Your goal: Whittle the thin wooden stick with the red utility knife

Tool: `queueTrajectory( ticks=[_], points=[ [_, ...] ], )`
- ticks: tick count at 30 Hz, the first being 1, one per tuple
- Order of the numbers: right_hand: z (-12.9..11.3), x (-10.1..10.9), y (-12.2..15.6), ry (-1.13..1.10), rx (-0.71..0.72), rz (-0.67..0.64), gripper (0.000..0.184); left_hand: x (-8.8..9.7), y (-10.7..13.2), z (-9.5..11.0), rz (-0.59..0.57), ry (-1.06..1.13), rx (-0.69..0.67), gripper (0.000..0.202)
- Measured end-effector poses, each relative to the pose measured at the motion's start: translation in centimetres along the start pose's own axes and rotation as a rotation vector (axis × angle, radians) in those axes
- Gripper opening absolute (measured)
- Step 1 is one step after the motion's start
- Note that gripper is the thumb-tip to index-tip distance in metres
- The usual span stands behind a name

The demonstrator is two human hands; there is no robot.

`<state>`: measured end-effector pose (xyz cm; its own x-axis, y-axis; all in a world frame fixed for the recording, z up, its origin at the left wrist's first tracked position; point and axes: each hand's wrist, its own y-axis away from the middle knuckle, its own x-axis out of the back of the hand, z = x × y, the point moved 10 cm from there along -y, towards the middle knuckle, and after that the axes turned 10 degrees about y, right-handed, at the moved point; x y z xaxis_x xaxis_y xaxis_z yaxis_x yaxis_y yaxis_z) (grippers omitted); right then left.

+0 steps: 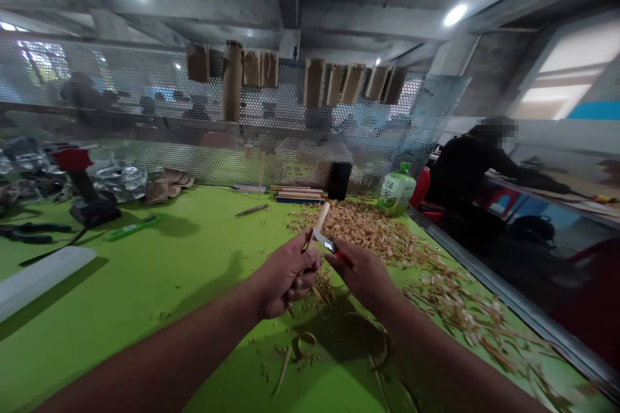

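My left hand (289, 274) is closed round a pale wooden stick (319, 219) that points up and away over the green table (145, 297). My right hand (361, 271) grips a small knife with a red handle; its blade (323, 241) lies against the stick just above my left fingers. Both hands are close together, above a scatter of wood shavings (387, 239).
A green drink bottle (396, 190) and a black phone (340, 180) stand by the perforated metal screen (194, 135). Wooden strips (298, 193), a pencil-like tool (252, 210), a green cutter (133, 228), a red-topped tool (84, 190) and a white board (41, 274) lie left. A person in black (477, 161) sits right.
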<state>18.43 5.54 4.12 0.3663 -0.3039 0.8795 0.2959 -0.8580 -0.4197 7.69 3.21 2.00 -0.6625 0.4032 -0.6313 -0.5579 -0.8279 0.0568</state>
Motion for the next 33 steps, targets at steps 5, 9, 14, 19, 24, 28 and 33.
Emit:
queueTrajectory(
  ticks=[5, 9, 14, 19, 24, 28, 33],
  points=[
    [-1.4, -0.4, 0.3, -0.067, 0.071, -0.028, 0.025, 0.3, -0.2, -0.1, -0.014, 0.102, -0.002, 0.022],
    [-1.1, -0.2, 0.3, -0.026, 0.063, 0.004, 0.028, 0.1, -0.1, -0.3, -0.01, 0.103, 0.037, 0.02],
    [0.2, 0.4, 0.1, 0.018, 0.025, 0.063, 0.029, -0.6, 0.4, -0.6, -0.023, 0.122, 0.071, 0.039],
    [0.9, 0.9, -0.1, -0.009, 0.015, 0.109, 0.029, -1.1, 0.6, -0.9, -0.053, 0.163, 0.106, 0.047],
    [0.1, 0.5, 0.0, -0.02, 0.05, 0.061, 0.028, -0.6, 0.2, -0.9, -0.033, 0.217, 0.09, 0.028],
    [-0.7, 0.0, 0.1, -0.027, 0.096, 0.02, 0.028, -0.2, 0.0, -0.9, 0.003, 0.212, 0.076, 0.017],
    [0.8, 1.0, -0.2, -0.005, 0.024, 0.074, 0.03, -1.0, 0.4, -1.2, -0.043, 0.205, 0.107, 0.04]
  ],
)
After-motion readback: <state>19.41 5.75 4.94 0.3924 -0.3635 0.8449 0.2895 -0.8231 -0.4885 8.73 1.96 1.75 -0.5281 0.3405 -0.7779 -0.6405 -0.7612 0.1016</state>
